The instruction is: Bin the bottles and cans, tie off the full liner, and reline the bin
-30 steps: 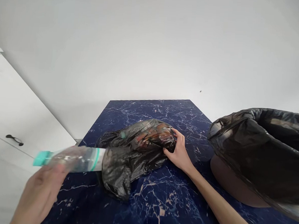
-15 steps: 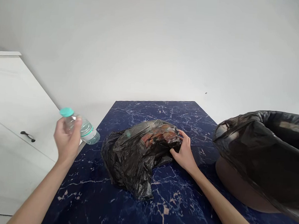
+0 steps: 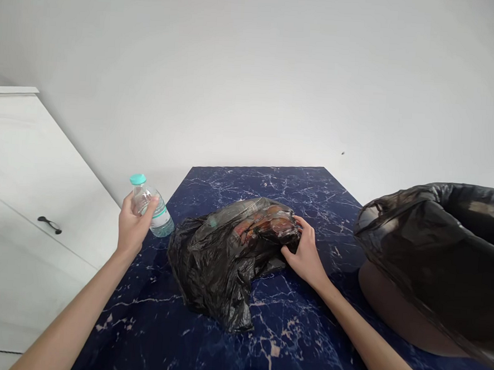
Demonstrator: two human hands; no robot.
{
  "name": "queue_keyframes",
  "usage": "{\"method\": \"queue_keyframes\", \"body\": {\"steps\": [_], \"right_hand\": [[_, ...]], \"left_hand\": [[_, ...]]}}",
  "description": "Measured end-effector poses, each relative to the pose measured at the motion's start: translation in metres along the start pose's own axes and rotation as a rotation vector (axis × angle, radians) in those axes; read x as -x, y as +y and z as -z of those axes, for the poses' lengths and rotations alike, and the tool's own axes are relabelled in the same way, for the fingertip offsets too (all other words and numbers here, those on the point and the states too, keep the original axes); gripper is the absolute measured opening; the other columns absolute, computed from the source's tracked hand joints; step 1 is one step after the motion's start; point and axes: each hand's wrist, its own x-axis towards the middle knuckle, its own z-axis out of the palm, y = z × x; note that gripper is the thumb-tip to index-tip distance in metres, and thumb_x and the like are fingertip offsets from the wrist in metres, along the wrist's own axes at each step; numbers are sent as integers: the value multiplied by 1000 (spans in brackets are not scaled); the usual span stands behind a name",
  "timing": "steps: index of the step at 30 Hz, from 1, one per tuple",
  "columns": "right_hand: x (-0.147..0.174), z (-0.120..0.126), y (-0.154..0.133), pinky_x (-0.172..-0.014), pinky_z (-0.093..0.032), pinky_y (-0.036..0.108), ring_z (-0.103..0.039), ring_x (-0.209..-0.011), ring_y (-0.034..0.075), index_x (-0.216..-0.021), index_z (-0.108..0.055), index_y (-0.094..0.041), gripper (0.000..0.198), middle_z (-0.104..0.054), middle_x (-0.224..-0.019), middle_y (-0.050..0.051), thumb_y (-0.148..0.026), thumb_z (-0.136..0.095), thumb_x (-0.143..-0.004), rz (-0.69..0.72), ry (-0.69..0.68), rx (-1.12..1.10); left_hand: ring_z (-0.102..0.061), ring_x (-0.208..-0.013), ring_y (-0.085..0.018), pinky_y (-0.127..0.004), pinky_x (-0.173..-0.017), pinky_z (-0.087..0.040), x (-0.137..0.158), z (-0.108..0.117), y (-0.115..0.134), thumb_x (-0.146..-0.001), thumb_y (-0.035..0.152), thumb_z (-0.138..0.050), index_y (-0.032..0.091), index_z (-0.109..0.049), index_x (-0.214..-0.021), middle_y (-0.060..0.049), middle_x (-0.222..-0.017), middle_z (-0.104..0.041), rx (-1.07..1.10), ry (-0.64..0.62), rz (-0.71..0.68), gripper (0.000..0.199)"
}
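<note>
My left hand is closed around a clear plastic bottle with a turquoise cap and a pale label. The bottle leans a little, cap up, over the left edge of the blue marbled table. A crumpled black plastic bag lies on the table; orange-brown and whitish contents show through its thin film. My right hand grips the bag's right end, thumb below and fingers partly hidden behind it.
On the right stands a brownish bin lined with a black bag that hangs over its rim. A white cabinet with a dark handle is at the left. Behind the table rises a pale wall.
My left hand has carried the bottle to the right, closer to the black bag, and the bottle is now more upright. My right hand keeps its hold on the bag.
</note>
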Motion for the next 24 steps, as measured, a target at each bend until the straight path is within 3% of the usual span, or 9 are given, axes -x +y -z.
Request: {"method": "queue_keyframes", "body": {"steps": [4,6,8,10,12,16,18,20,24], "right_hand": [[0,0,-1,-115,-48,60,-50,-138,36,-154,-35,-26,75,-42,-147,16,-25,-63,-84,3,1,-1],[0,0,-2,-116,-47,60,-50,-138,36,-154,-35,-26,75,-42,-147,17,-25,-63,-85,-3,-2,-6],[0,1,-3,-115,-47,60,-49,-139,37,-154,-35,-26,74,-41,-148,17,-26,-63,-86,-17,-12,-12],[0,1,-4,-115,-48,61,-48,-140,37,-154,-36,-27,74,-41,-148,17,-27,-64,-86,-24,-15,-18],[1,1,-4,-115,-47,61,-49,-139,37,-153,-36,-27,73,-42,-146,16,-26,-64,-85,-14,-5,-20],[0,0,-4,-116,-46,62,-50,-136,36,-151,-38,-26,72,-44,-143,16,-23,-64,-83,12,12,-16],[0,0,-5,-117,-46,61,-51,-135,35,-150,-38,-26,71,-44,-142,16,-23,-63,-83,13,15,-16],[0,0,-5,-118,-45,60,-51,-135,34,-149,-39,-25,71,-44,-142,16,-22,-62,-83,16,17,-17],[-1,0,-6,-119,-44,59,-50,-136,34,-148,-39,-24,69,-45,-141,15,-21,-61,-83,23,16,-13]], "left_hand": [[-46,-149,-29,-47,-127,-36,15,8,6,-89,42,-84,13,-38,-148,-22,-161,-40,-100,169,-84,81],[-52,-140,-27,-47,-122,-41,32,15,11,-86,36,-80,16,-37,-138,-21,-154,-43,-162,278,-257,71],[-64,-117,-25,-45,-106,-53,54,21,18,-86,33,-75,21,-40,-129,-14,-136,-55,-198,253,-394,56],[-67,-102,-24,-41,-96,-57,76,25,25,-92,35,-67,24,-50,-121,-8,-119,-62,-287,34,-385,35],[-67,-99,-25,-39,-92,-57,92,26,32,-100,40,-59,25,-61,-113,-7,-109,-68,-424,-290,-328,20],[-70,-95,-28,-38,-88,-59,106,16,45,-102,50,-53,25,-75,-96,-8,-98,-74,-527,-792,-282,34],[-72,-102,-30,-40,-96,-60,109,7,51,-105,46,-48,26,-80,-99,-9,-103,-77,-474,-902,-256,39],[-70,-119,-32,-44,-111,-56,111,-4,55,-105,36,-46,26,-82,-117,-9,-119,-78,-426,-949,-272,39],[-51,-149,-34,-52,-131,-35,112,-28,51,-100,20,-44,24,-65,-151,-9,-144,-70,-437,-1012,-377,55]]}}
